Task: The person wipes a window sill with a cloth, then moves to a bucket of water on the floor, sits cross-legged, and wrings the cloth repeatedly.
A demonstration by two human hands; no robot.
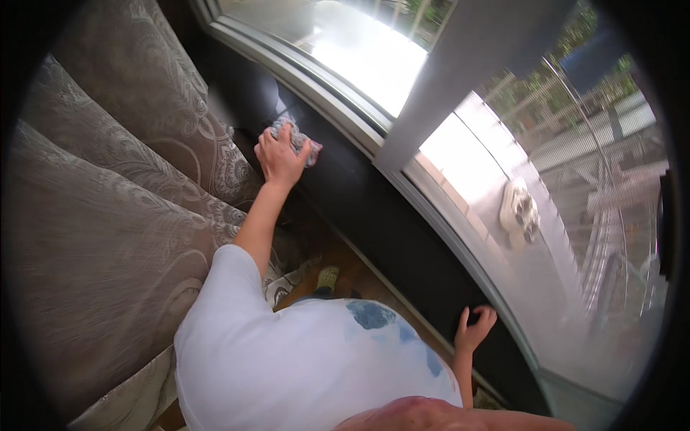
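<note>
My left hand (pixel 281 152) presses a crumpled, multicoloured cloth (pixel 312 150) onto a dark, glossy windowsill (pixel 372 199). The fingers are spread over the cloth and cover part of it. Farther right, my right hand (pixel 476 326) rests near the sill's other end, close to the window frame (pixel 458 226). Its thumb and fingers are apart, and nothing shows in it. A reflection shines on the sill beyond the cloth.
Patterned greyish-brown curtains (pixel 124 215) hang beside my left arm. A grey upright window post (pixel 426 91) rises from the frame. Behind the glass, light-coloured shoes (pixel 520 210) sit on a bright ledge. Below, a yellowish clog (pixel 328 277) stands on the wooden floor (pixel 353 269).
</note>
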